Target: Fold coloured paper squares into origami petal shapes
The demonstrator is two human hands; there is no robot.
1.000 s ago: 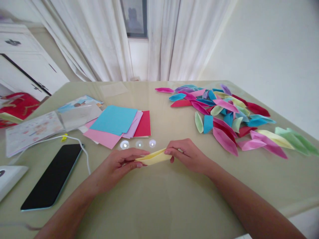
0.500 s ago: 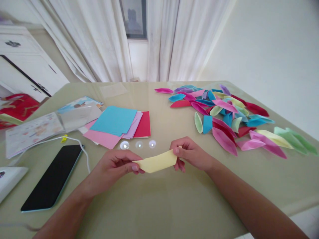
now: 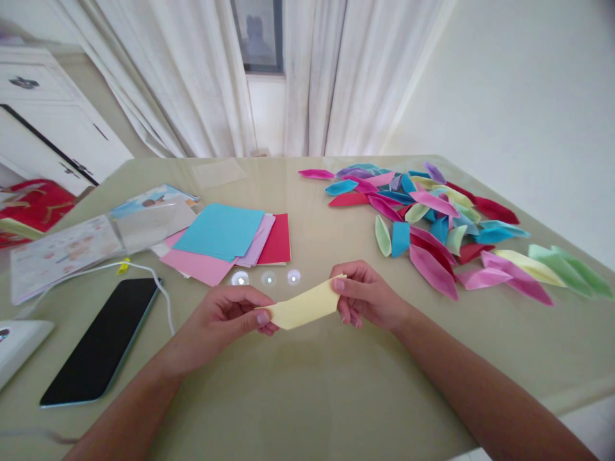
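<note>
A folded strip of pale yellow paper [image 3: 305,306] is stretched between my hands, raised slightly above the table. My left hand [image 3: 235,314] pinches its left end, thumb in front. At the other end, my right hand [image 3: 362,294] grips the upper corner between thumb and fingers. The strip tilts up toward the right. Beyond my left hand lies a stack of coloured paper sheets, with a blue sheet [image 3: 221,230] on top and pink, lilac and red edges showing. Many folded paper pieces in several colours, such as a pink one [image 3: 434,272], are heaped at the right.
A black-screened phone [image 3: 98,342] lies at the left beside a white cable [image 3: 166,298] and a white device [image 3: 22,349]. Printed packaging [image 3: 67,253] rests behind them. The table [image 3: 298,403] has a far edge near white curtains [image 3: 192,83].
The yellow paper strip has shifted slightly upward. My left thumb now sits further over its left end, and my right fingers have moved a little at the upper corner.
</note>
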